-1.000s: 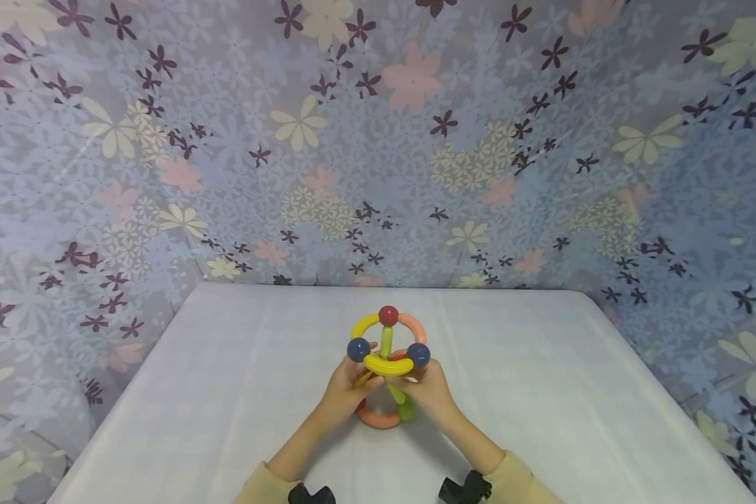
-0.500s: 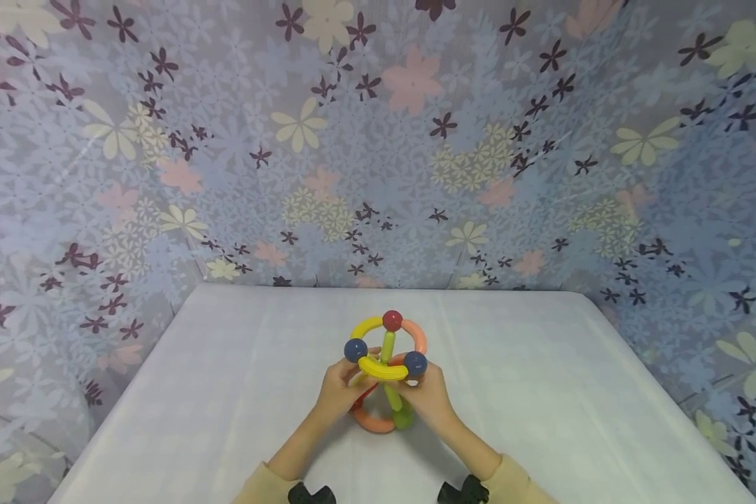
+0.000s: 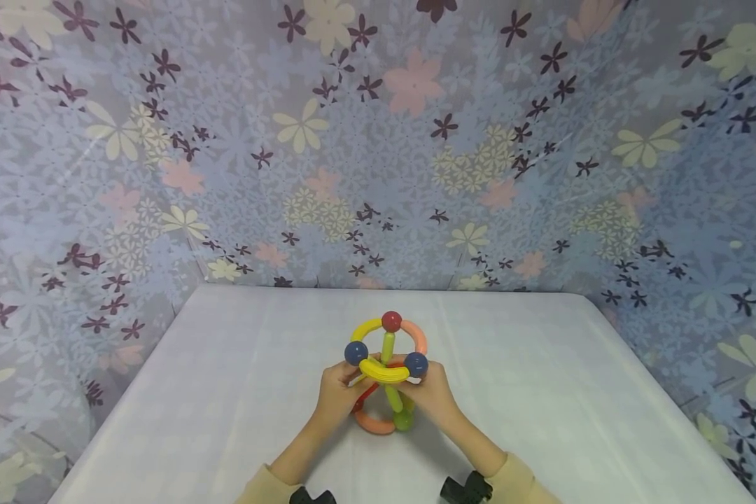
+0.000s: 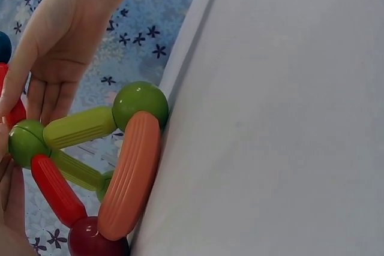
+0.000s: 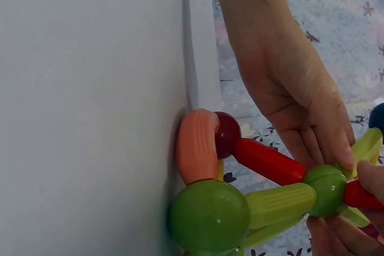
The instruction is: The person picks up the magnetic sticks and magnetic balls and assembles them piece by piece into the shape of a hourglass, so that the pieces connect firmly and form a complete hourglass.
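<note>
Both hands hold a stick-and-ball construction toy [image 3: 387, 371] between them, upright over the front middle of the table. Its upper ring joins a red ball [image 3: 391, 321] and two blue balls [image 3: 355, 353] with yellow and orange curved rods. Straight rods meet at a green centre ball [image 5: 325, 190]. Below, an orange curved rod [image 4: 131, 175] links a dark red ball [image 4: 96, 238] and a green ball [image 4: 140, 106], close against the tabletop. My left hand [image 3: 337, 393] grips the middle from the left, thumb near the centre ball. My right hand [image 3: 433, 395] grips from the right; the upper ring partly hides the fingertips.
A white cloth covers the table [image 3: 258, 350]. Behind it and at its sides hangs flowered fabric [image 3: 378, 140]. Dark wrist mounts [image 3: 466, 488] sit at both beige sleeves [image 3: 516, 479].
The toy has turned slightly and come a little nearer, its right blue ball and lower ring shifting down in the head view. Both hands keep hold of its middle; the last half second shows little movement.
</note>
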The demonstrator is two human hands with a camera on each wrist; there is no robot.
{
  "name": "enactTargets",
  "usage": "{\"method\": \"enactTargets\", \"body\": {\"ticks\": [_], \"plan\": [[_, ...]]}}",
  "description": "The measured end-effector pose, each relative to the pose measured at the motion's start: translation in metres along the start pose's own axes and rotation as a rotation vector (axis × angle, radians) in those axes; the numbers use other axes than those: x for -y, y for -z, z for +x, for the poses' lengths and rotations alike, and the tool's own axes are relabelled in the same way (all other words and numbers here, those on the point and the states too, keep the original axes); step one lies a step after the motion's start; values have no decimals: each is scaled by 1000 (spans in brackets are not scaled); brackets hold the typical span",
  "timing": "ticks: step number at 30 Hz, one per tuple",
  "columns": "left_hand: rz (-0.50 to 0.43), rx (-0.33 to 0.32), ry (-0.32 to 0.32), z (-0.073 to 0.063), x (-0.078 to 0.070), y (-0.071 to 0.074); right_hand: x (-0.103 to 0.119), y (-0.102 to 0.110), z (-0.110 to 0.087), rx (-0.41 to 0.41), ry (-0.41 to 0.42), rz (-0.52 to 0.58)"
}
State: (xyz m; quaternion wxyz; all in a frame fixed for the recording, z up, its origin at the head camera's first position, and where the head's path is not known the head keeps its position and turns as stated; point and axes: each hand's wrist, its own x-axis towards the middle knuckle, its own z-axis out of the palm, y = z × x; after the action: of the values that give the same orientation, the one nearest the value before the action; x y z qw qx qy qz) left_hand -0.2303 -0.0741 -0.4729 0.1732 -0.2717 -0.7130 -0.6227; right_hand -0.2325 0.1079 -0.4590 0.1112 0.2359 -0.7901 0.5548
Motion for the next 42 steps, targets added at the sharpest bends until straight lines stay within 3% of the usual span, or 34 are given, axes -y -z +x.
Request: {"method": "enactTargets", "body": {"ticks": [5,7,12,16,22,27,38,42], "plan": [[-23,-20,-10,-2,5,-1,2,2,2,44,-54,-22],[-28,-28,-12,-3,1,-1,-7,1,3,47,-67,-17],[-34,-46,-29,-3,0,-2,-8,1,4,51,-44,-28],[-16,-58,-68,-3,8,-4,-8,2,4,61,-43,-38],[-6,-63,-44,-5,27,-6,-11,3,4,67,-71,-33],[-20,-55,-61,-8,32,-6,-13,4,2,68,-24,-51],[-11,-40,-101,-9,33,-6,-18,5,5,95,-72,40],[-21,-25,-113,-7,30,-5,-18,13,9,175,-87,21]]}}
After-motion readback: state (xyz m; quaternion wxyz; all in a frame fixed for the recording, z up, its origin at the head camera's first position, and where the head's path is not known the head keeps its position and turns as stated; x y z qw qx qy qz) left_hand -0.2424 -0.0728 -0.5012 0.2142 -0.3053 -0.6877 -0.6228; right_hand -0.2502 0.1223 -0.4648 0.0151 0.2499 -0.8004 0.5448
